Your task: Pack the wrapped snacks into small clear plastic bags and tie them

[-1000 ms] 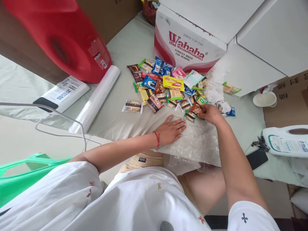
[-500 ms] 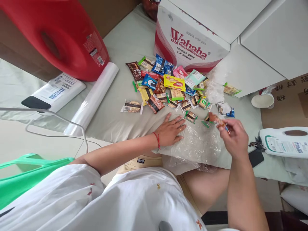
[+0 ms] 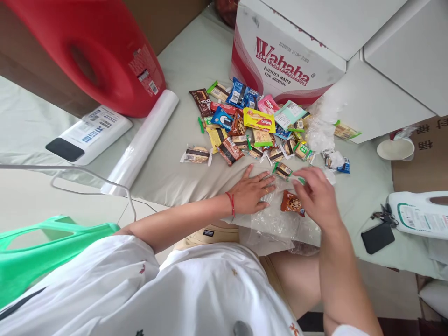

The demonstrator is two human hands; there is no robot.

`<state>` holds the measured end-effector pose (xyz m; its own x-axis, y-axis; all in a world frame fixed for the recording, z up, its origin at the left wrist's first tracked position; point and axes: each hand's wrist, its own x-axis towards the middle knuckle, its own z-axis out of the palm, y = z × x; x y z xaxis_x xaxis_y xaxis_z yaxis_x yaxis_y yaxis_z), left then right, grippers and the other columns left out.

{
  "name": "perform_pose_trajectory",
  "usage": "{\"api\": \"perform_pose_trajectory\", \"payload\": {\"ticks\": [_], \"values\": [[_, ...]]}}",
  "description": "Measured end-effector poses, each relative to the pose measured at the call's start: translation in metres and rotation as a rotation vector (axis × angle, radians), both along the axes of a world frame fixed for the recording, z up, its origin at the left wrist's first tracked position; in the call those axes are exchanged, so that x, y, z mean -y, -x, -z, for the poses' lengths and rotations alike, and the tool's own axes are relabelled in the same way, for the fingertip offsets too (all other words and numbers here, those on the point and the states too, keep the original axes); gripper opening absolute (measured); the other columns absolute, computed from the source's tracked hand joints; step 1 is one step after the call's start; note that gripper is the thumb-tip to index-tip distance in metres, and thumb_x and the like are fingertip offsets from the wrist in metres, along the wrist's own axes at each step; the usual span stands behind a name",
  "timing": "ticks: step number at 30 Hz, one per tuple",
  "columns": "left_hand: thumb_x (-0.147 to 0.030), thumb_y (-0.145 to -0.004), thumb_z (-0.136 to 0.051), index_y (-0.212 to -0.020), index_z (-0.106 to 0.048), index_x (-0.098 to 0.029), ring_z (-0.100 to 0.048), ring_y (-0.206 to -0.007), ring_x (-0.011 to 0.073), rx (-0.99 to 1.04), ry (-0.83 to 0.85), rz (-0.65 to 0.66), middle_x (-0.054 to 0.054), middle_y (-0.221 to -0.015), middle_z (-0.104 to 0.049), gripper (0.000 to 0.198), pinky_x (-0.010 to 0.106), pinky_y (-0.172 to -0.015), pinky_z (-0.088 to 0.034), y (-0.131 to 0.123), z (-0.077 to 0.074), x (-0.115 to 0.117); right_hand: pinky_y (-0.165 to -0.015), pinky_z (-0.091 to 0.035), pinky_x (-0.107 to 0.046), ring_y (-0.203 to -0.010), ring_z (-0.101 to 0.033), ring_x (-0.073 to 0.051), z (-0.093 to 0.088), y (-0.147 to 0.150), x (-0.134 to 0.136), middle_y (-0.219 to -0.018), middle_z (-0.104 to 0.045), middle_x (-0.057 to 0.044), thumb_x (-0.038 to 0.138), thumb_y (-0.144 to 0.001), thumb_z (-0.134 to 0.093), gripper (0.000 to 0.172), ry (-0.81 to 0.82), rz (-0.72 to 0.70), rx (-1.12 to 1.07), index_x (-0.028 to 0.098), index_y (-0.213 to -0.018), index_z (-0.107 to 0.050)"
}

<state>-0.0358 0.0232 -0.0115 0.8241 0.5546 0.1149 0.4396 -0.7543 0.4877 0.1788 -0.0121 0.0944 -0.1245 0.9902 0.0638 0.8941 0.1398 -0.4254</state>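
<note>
My left hand (image 3: 250, 191) lies flat with fingers spread on the cloth and the edge of a clear plastic bag (image 3: 262, 219). It holds nothing. My right hand (image 3: 317, 196) is bent over a small green-edged snack packet (image 3: 301, 181), mostly hidden behind the fingers; thumb and forefinger are a little apart. Just below the thumb, a brown cookie packet (image 3: 292, 203) rests on the bag. Beyond the hands is a loose pile of wrapped snacks, among them a yellow wafer packet (image 3: 259, 120), a green-ended biscuit packet (image 3: 282, 171) and a dark cocoa packet (image 3: 200, 101).
A Wahaha carton (image 3: 283, 60) stands behind the snacks. On the left are a red jug (image 3: 140, 84), a plastic film roll (image 3: 140, 142) and a white device (image 3: 91, 133) near a cable. At right are a paper cup (image 3: 395, 148), keys, a black wallet-like item (image 3: 378, 237) and a white bottle (image 3: 420, 213).
My right hand has let go of the brown cookie packet, which now lies on the plastic bag, and has moved left to the green-edged packet. My left hand stays flat.
</note>
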Motion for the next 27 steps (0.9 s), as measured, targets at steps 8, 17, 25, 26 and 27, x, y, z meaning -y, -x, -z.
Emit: {"api": "perform_pose_trajectory", "payload": {"ticks": [8,17,25,26,27], "values": [[-0.043,-0.102,-0.047,-0.158,-0.044,-0.016,-0.045,-0.150,0.0320,0.026,0.018,0.005,0.011,-0.166,-0.044,0.062,0.044,-0.126,-0.034,0.002,0.017,0.001,-0.087,-0.057,-0.042,-0.107,-0.066,-0.032,0.059,0.160,-0.096,-0.122,-0.061,-0.020,0.052,-0.104,-0.047,0.050,0.022,-0.186,0.174,0.017,-0.140,-0.050],[-0.048,-0.096,-0.060,-0.157,-0.046,-0.026,-0.032,-0.158,0.0338,-0.019,0.007,0.004,0.013,-0.173,-0.028,0.066,0.069,-0.128,-0.004,0.000,-0.001,-0.004,-0.100,-0.054,-0.045,-0.113,-0.063,-0.031,-0.024,-0.010,-0.002,-0.124,-0.063,-0.012,0.037,-0.094,-0.061,0.054,0.095,-0.059,0.069,0.026,-0.146,-0.054],[-0.048,-0.100,-0.051,-0.153,-0.052,-0.022,-0.034,-0.156,0.0333,-0.010,0.008,-0.102,0.013,-0.173,-0.029,0.059,0.065,-0.127,-0.016,0.000,0.000,-0.007,-0.099,-0.054,-0.044,-0.117,-0.063,-0.030,0.015,-0.053,0.058,-0.129,-0.064,-0.011,0.020,-0.090,-0.062,0.060,0.310,-0.123,0.142,0.030,-0.149,-0.056],[-0.047,-0.100,-0.050,-0.148,-0.057,-0.020,-0.035,-0.155,0.0326,0.018,-0.003,-0.142,0.013,-0.171,-0.033,0.055,0.061,-0.127,-0.022,-0.001,-0.002,-0.007,-0.099,-0.054,-0.044,-0.119,-0.063,-0.030,0.017,-0.052,0.056,-0.132,-0.063,-0.011,0.021,-0.090,-0.063,0.061,0.320,-0.123,0.140,0.030,-0.149,-0.056],[-0.045,-0.101,-0.049,-0.142,-0.062,-0.019,-0.037,-0.153,0.0320,0.049,-0.016,-0.192,0.013,-0.168,-0.039,0.050,0.057,-0.125,-0.028,-0.002,-0.006,-0.008,-0.100,-0.054,-0.045,-0.121,-0.062,-0.031,0.018,-0.052,0.054,-0.137,-0.062,-0.011,0.023,-0.090,-0.065,0.061,0.320,-0.134,0.114,0.030,-0.150,-0.055]]}}
